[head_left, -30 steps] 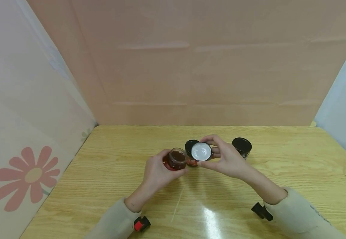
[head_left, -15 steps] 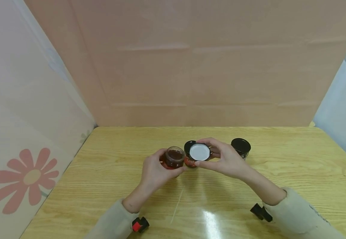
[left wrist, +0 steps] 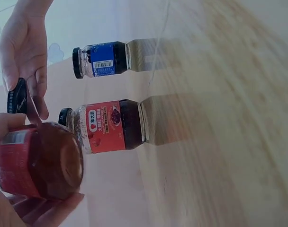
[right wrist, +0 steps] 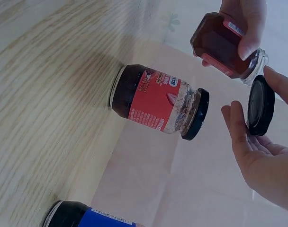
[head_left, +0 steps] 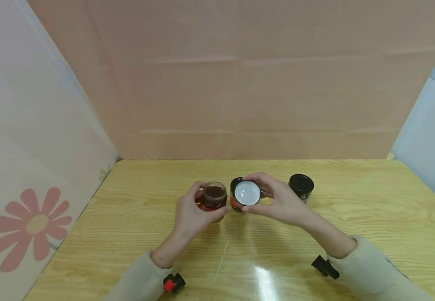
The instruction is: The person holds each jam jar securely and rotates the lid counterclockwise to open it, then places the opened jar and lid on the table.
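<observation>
My left hand (head_left: 192,211) grips an open glass jar (head_left: 215,196) of dark red jam with a red label, held above the table. In the right wrist view the jar's bare threaded neck (right wrist: 257,66) shows. Just right of it, my right hand (head_left: 283,205) pinches a black lid (head_left: 248,192) by its edge, its white inside facing the head camera. Behind the lid stands a second red-labelled jar (left wrist: 106,126), upright with its black lid on. The lid and the open jar are apart in the head view.
A blue-labelled jar (left wrist: 103,59) with a black lid stands on the wooden table (head_left: 146,246), behind my right forearm. A tan backdrop (head_left: 240,104) rises at the table's far edge, and a flower-printed panel (head_left: 33,167) borders the left side.
Both hands have shifted slightly left with the jar and the lid, and the open jar is more upright. The lid has tilted a little. The standing jars have stayed put.
</observation>
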Tool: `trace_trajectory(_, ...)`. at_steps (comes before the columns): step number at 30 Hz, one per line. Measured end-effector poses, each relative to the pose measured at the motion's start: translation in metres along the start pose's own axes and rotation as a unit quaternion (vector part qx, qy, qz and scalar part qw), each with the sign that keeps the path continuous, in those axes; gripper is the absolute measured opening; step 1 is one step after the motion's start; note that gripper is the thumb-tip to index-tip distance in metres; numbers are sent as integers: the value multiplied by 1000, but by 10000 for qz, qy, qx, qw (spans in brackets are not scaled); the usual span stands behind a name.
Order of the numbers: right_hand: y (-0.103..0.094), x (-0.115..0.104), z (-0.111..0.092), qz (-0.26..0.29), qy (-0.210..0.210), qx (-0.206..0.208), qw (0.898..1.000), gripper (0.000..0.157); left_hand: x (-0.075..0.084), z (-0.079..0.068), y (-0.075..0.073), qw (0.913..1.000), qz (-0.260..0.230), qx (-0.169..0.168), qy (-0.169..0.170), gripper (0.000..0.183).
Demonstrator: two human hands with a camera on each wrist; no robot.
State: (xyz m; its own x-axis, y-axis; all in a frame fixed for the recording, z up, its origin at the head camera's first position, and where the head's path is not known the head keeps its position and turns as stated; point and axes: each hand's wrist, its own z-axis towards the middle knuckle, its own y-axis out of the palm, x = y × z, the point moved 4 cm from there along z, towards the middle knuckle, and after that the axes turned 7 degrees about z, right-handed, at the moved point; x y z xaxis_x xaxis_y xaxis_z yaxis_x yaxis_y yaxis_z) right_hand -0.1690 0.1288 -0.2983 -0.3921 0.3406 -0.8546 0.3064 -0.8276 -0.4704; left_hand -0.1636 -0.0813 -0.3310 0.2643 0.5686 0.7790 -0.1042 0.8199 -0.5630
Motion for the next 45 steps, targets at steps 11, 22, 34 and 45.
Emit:
trace_trajectory(11,3,-7,3,-439,7,134,9989,63,0,1,-7,9996,-198,185,39,55)
trace_trajectory(22,10,-10,8,-386,-101,146,9991,59,-7,0,-15,9996,43,292,-56,58)
trace_trajectory(34,26,-5,13,-448,-4,38,9990,56,-17,-1,-24,9991,193,323,-168,56)
trace_trajectory(45,43,-7,20,-385,-337,1,9987,53,-39,-1,-33,9966,165,287,-758,58)
